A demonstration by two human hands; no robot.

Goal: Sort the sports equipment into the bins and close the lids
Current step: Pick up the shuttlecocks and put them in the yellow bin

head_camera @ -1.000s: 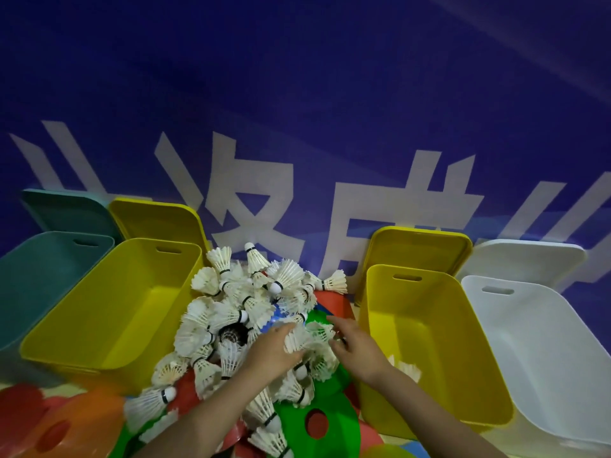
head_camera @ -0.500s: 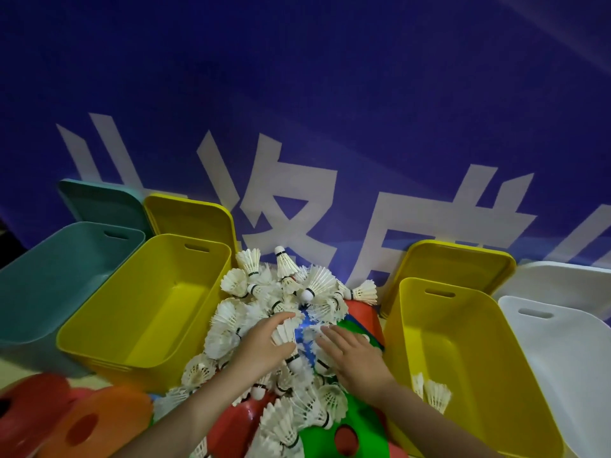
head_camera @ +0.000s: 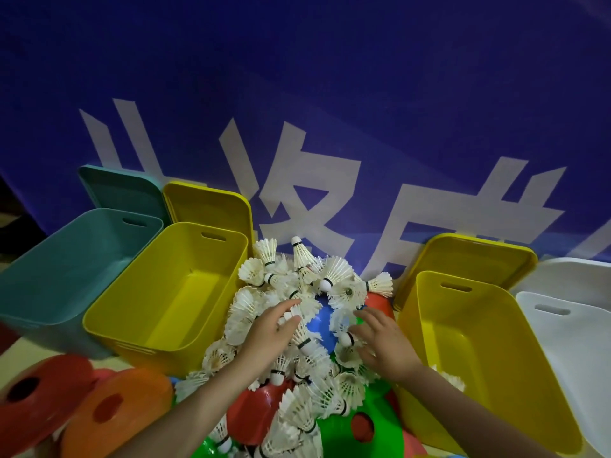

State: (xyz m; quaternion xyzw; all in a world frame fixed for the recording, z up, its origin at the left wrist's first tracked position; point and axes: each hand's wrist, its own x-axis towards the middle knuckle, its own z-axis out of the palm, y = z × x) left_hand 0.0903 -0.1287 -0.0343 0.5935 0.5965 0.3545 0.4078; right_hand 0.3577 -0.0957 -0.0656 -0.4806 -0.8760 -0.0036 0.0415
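**Both hands in the shuttlecock heap, gathering a load for a bin**

Head view: a heap of white feather shuttlecocks (head_camera: 297, 312) fills the centre of the frame, lying over flat coloured cone markers: a blue one (head_camera: 322, 325) shows through a gap in the heap, a red one (head_camera: 251, 414) and a green one (head_camera: 344, 434) lie at lower centre, and two orange-red ones (head_camera: 109, 408) sit at lower left. The left hand (head_camera: 269, 335) rests on the heap just left of the blue marker, fingers fairly straight and spread over the feathers; its grip reads as open, pressing rather than pinching. The right hand (head_camera: 385, 345) lies on the right side of the heap, fingers spread and bent a little; a shuttlecock cork (head_camera: 347, 340) sits at its fingertips, but whether it is pinched I cannot tell.

Four bins stand open. At left are a teal bin (head_camera: 66, 276) and a yellow bin (head_camera: 158, 309), each with nothing showing inside. At right are a second yellow bin (head_camera: 489, 358), which holds a few shuttlecocks (head_camera: 451, 380) near its lower left corner, and a white bin (head_camera: 568, 352) at the frame edge. The lids (head_camera: 211, 206) lean behind the bins against the blue banner (head_camera: 297, 94).

The step in hand looks like scooping shuttlecocks together, early in the sort. The next move probably calls for closing both hands around a bunch without crushing feathers, lifting it clear of the markers, and carrying it right over the yellow rim. The markers and all the lids are not yet dealt with.
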